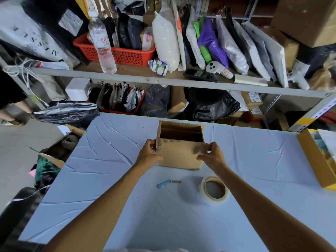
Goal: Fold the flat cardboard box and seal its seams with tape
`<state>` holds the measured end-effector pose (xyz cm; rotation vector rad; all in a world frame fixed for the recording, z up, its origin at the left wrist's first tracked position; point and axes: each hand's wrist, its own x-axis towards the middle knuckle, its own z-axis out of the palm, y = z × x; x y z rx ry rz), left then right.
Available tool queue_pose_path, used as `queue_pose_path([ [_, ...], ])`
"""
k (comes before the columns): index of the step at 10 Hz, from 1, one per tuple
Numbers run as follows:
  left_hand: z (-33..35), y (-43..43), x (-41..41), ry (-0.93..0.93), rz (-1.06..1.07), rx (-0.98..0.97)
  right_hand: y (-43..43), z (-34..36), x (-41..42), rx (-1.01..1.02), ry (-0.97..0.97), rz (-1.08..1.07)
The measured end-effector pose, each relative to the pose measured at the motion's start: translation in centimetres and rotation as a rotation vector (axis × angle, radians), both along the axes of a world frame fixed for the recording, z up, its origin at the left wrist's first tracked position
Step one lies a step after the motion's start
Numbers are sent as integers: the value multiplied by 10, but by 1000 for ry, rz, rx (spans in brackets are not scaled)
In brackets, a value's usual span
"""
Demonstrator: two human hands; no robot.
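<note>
Blue cloth covers the counter (109, 179), and the cardboard box (179, 159) stands on it toward the far side, opened up with its mouth upward and no tape showing on it. The risk, as I judge it, is that the near flap, whose top edge looks ragged with bare corrugation, could tear or spring back if either side lets go to reach for tape, and the box might skew out of square; the left grip (150, 151) is curled round the box's left corner, thumb on the front; the right grip (211, 154) pinches the flap's right end; nearer the body lie a tape roll (214, 190) and a blue knife (164, 184), both apart from the box; cluttered shelves (127, 75) stand beyond.
</note>
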<state>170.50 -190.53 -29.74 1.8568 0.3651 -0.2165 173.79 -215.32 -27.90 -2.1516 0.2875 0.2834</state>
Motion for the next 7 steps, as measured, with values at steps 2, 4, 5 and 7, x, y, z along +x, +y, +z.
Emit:
queue_pose_path([
  [2, 3, 1, -7, 42, -62, 88, -5, -2, -1, -51, 49, 41],
  [4, 25, 1, -17, 115, -210, 321, -10, 6, -6, -267, 89, 212],
  [5, 42, 0, -23, 155, -247, 466, -14, 20, -15, -401, 122, 264],
  [7, 70, -9, -56, 95, -354, 700, -15, 52, -57, -617, 30, 424],
])
